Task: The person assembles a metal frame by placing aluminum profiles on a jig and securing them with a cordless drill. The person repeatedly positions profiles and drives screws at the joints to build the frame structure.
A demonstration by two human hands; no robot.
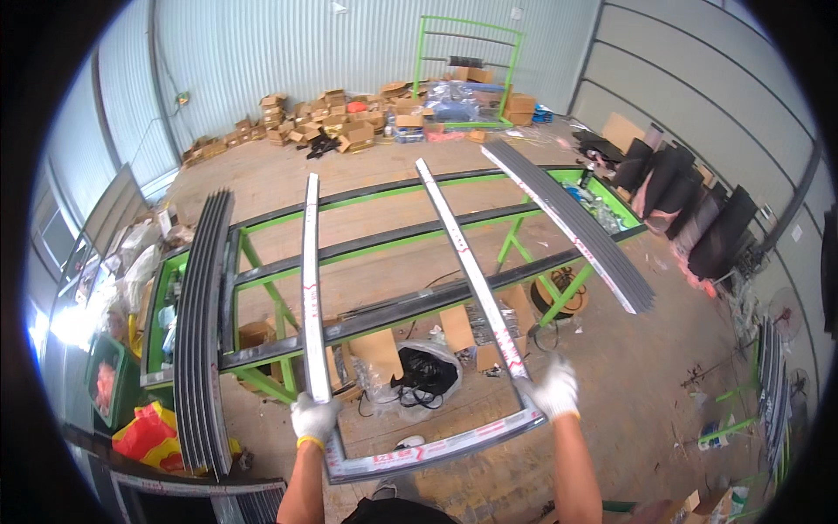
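Observation:
A three-sided window or door frame of dark profiles (437,447), with white protective film printed in red, lies before me. Its short side is nearest my body, and its two long sides run away across a green workbench (393,321) with black-topped rails. My left hand (314,419), in a white knitted glove, grips the left long side (311,281) near its near corner. My right hand (555,392), also gloved and motion-blurred, is at the right long side (468,262) near the other corner. Its thumb points towards the profile and its fingers are raised away from it.
Bundled dark profiles lie across the bench's left end (203,327) and right end (569,229). Beneath are open cardboard boxes (458,327), a bag with black plastic (425,370) and a spool (560,291). Black rolls (681,190) lean at right. Cartons (327,121) are heaped at the far wall.

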